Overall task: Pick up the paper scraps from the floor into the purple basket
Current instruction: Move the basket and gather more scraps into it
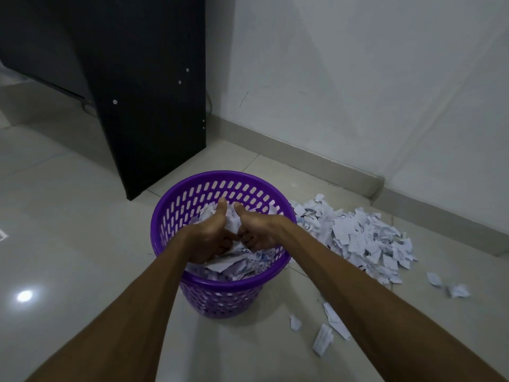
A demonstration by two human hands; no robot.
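Two hands [237, 235] clutching white scraps [230, 216] w/in slotted purple basket [176, 205]

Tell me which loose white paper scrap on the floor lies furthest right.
The small crumpled white paper scrap at the right edge of the mess. It lies alone on the tile, beyond the big paper pile and the other strays.

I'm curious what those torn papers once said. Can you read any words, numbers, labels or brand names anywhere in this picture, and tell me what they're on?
No text can be read anywhere.
Pile of paper scraps on the floor: dark printed marks, too small and blurred to read.
Scraps held by the left hand and right hand: print illegible.
Purple basket: no label or brand visible.
Black cabinet panel: only pale dots, no writing.
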